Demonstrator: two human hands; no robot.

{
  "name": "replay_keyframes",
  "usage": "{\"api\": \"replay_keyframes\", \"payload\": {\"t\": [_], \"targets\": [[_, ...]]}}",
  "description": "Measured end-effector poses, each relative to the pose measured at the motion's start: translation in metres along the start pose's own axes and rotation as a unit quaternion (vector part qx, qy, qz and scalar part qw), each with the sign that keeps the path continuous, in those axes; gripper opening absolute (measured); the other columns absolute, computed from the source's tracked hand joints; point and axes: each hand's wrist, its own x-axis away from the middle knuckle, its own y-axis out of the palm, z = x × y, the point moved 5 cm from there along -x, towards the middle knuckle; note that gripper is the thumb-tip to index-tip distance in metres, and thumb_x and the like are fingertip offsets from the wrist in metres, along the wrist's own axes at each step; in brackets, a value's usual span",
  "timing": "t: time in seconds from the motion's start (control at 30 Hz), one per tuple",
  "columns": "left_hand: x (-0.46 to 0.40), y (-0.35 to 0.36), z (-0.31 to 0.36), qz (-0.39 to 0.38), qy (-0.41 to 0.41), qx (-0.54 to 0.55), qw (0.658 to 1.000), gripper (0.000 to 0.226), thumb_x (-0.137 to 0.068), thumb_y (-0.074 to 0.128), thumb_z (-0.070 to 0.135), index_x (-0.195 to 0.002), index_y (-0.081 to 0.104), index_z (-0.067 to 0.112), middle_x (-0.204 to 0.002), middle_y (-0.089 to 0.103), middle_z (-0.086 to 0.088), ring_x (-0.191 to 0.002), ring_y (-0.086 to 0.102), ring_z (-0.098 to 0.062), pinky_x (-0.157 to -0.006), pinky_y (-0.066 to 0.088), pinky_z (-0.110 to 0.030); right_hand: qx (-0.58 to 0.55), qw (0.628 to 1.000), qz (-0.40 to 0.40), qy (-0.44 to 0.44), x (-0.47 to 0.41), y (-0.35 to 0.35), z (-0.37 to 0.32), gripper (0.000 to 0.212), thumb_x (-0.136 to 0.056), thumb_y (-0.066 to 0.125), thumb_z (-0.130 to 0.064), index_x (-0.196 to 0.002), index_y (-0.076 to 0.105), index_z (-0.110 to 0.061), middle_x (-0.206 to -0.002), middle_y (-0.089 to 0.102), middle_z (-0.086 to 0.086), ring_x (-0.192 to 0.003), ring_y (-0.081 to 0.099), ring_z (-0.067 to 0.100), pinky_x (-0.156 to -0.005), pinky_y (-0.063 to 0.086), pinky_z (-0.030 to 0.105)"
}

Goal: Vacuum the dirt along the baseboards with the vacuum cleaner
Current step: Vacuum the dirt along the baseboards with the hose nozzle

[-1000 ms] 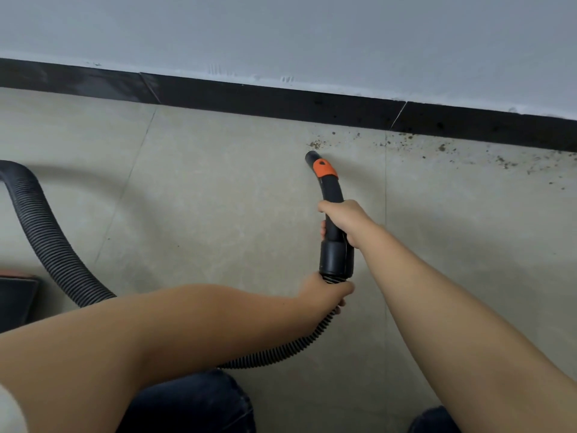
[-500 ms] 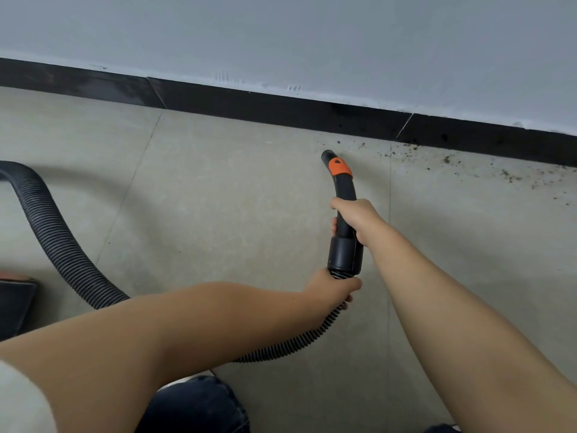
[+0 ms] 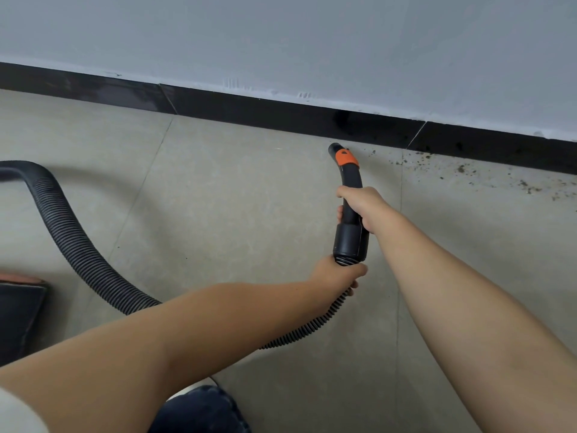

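Note:
A black curved vacuum nozzle (image 3: 351, 182) with an orange collar (image 3: 345, 157) points at the floor just in front of the black baseboard (image 3: 281, 117). My right hand (image 3: 359, 207) grips the nozzle's handle. My left hand (image 3: 338, 275) grips the ribbed black hose (image 3: 78, 248) just below the nozzle's cuff. Brown dirt specks (image 3: 468, 171) lie scattered on the grey tile along the baseboard, right of the nozzle's mouth.
The hose loops left across the tiled floor (image 3: 234, 214) to the vacuum body (image 3: 18, 304), partly seen at the left edge. A grey wall (image 3: 281, 42) rises above the baseboard. My knee in dark jeans (image 3: 199, 410) shows at the bottom.
The nozzle has moved right along the baseboard toward the remaining specks, and the dirt patch that lay by its mouth is gone. Both hands keep their grips.

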Motion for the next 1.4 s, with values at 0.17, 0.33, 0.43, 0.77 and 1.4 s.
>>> {"api": "replay_keyframes", "payload": {"t": [0.17, 0.33, 0.43, 0.77, 1.4], "targets": [[-0.009, -0.006, 0.010, 0.016, 0.005, 0.008, 1.000, 0.012, -0.085, 0.065, 0.018, -0.083, 0.053, 0.020, -0.069, 0.058, -0.003, -0.057, 0.054, -0.015, -0.062, 0.048, -0.026, 0.010, 1.000, -0.006, -0.007, -0.008, 0.005, -0.013, 0.016, -0.086, 0.058, -0.011, -0.096, 0.046, -0.006, -0.062, 0.056, 0.010, -0.046, 0.052, 0.021, -0.051, 0.049, 0.028], [-0.014, -0.008, 0.015, 0.018, 0.004, 0.006, 1.000, 0.012, -0.085, 0.064, 0.019, -0.083, 0.053, 0.021, -0.070, 0.058, -0.002, -0.057, 0.054, -0.015, -0.062, 0.047, -0.025, 0.013, 1.000, -0.006, -0.011, -0.012, 0.006, -0.020, 0.019, -0.086, 0.058, -0.011, -0.102, 0.048, -0.006, -0.063, 0.057, 0.010, -0.048, 0.054, 0.020, -0.054, 0.051, 0.029], [-0.012, -0.004, 0.007, 0.010, -0.001, -0.001, 1.000, 0.012, -0.085, 0.064, 0.019, -0.084, 0.053, 0.021, -0.071, 0.058, -0.003, -0.059, 0.055, -0.016, -0.065, 0.049, -0.027, 0.014, 1.000, -0.006, -0.005, -0.008, 0.005, -0.012, 0.015, -0.086, 0.059, -0.011, -0.095, 0.048, -0.006, -0.062, 0.056, 0.010, -0.046, 0.053, 0.020, -0.053, 0.050, 0.028], [-0.005, -0.005, 0.000, 0.023, -0.009, 0.033, 0.999, 0.012, -0.086, 0.063, 0.017, -0.085, 0.051, 0.020, -0.072, 0.057, -0.003, -0.057, 0.054, -0.014, -0.054, 0.047, -0.021, 0.050, 0.998, -0.045, -0.013, -0.003, 0.021, -0.010, 0.011, -0.085, 0.058, -0.011, -0.090, 0.049, -0.007, -0.062, 0.057, 0.010, -0.044, 0.053, 0.019, -0.053, 0.051, 0.029], [0.007, 0.040, -0.020, -0.060, -0.038, -0.054, 0.996, 0.014, -0.084, 0.064, 0.017, -0.089, 0.051, 0.018, -0.071, 0.057, -0.004, -0.058, 0.053, -0.015, -0.061, 0.048, -0.026, -0.032, 0.999, 0.044, 0.003, 0.008, -0.044, 0.040, 0.014, -0.083, 0.058, -0.011, -0.093, 0.050, -0.006, -0.059, 0.056, 0.011, -0.042, 0.053, 0.022, -0.051, 0.050, 0.029]]}}
